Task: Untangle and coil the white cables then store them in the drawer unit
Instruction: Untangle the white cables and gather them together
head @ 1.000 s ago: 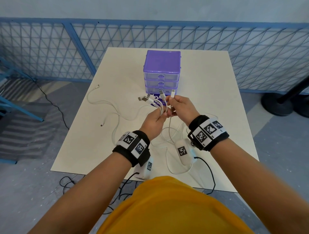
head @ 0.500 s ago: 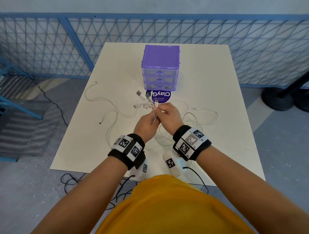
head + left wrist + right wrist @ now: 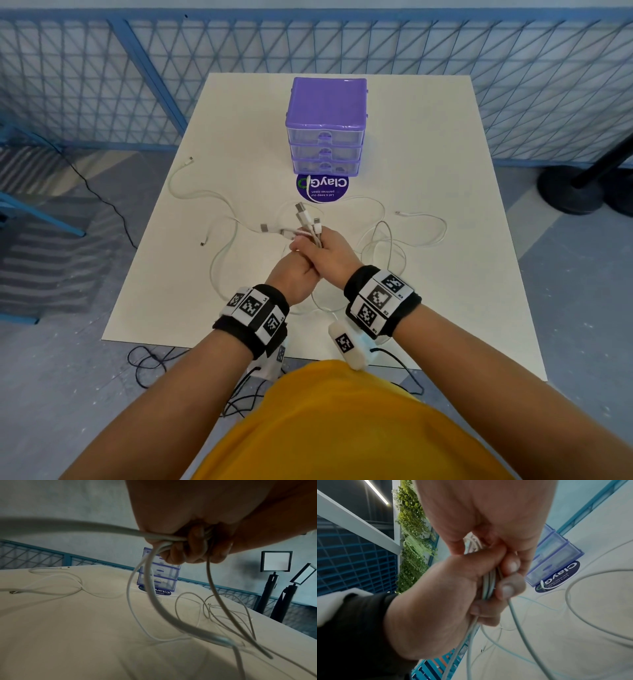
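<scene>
Several white cables [image 3: 310, 222] are gathered into one bundle above the table's middle, their plug ends fanning out toward the drawer unit. My left hand [image 3: 297, 265] grips the bundle from below, fingers curled round the cords [image 3: 173, 539]. My right hand [image 3: 330, 251] lies over the left and grips the same bundle [image 3: 488, 586] just under the plugs. Loose loops of cable [image 3: 383, 240] trail over the table on both sides. The purple drawer unit [image 3: 327, 126] stands at the far middle with all three drawers closed.
A round dark-blue sticker [image 3: 322, 188] lies in front of the drawer unit with a cable end across it. The white table [image 3: 445, 144] is ringed by a blue mesh fence [image 3: 102, 78]. Black cords [image 3: 150, 363] hang below the near edge. Light stands [image 3: 274, 585] are off to the right.
Both hands have drawn the bundle back toward my body and lower, away from the drawer unit. The right hand has slid over the left to clasp the same bundle.
</scene>
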